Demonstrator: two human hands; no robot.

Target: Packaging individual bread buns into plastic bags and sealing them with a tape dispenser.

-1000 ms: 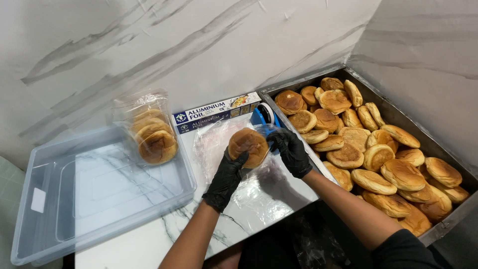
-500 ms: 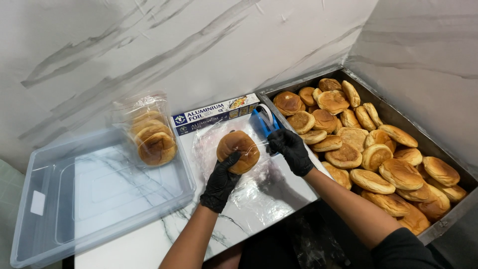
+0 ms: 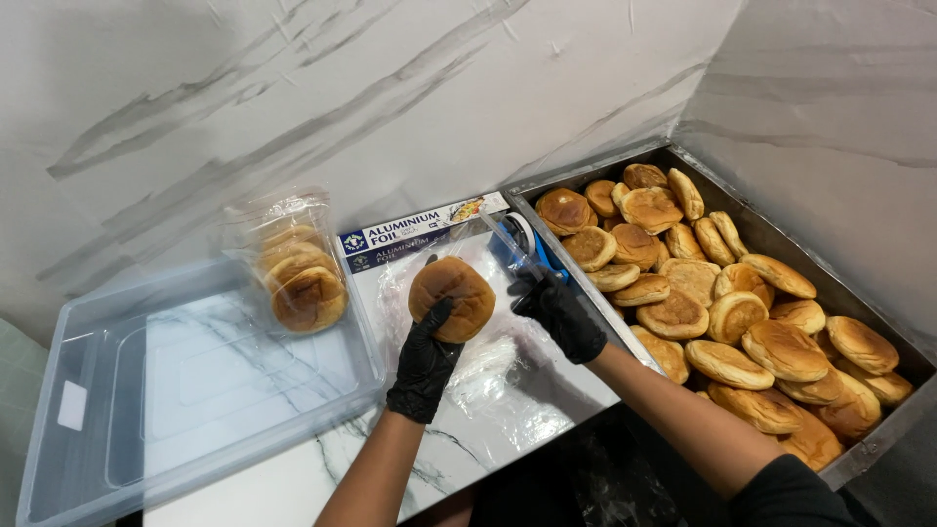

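Observation:
My left hand (image 3: 425,363), in a black glove, holds a round brown bun (image 3: 451,296) from below, raised above a crinkled clear plastic bag (image 3: 498,376) on the marble counter. My right hand (image 3: 559,314), also gloved, is just right of the bun with its fingers curled, pinching the edge of the clear plastic. It is next to a blue tool (image 3: 525,246). A metal tray (image 3: 883,434) on the right is filled with several loose buns (image 3: 734,314).
A clear plastic tub (image 3: 166,390) lies at the left, with a bagged stack of buns (image 3: 298,273) standing in its far right corner. A long blue and white box (image 3: 415,234) lies against the marble wall behind the hands.
The bun has gone up and slightly left in my left hand. My right hand has come off the bun and now sits apart, to its right.

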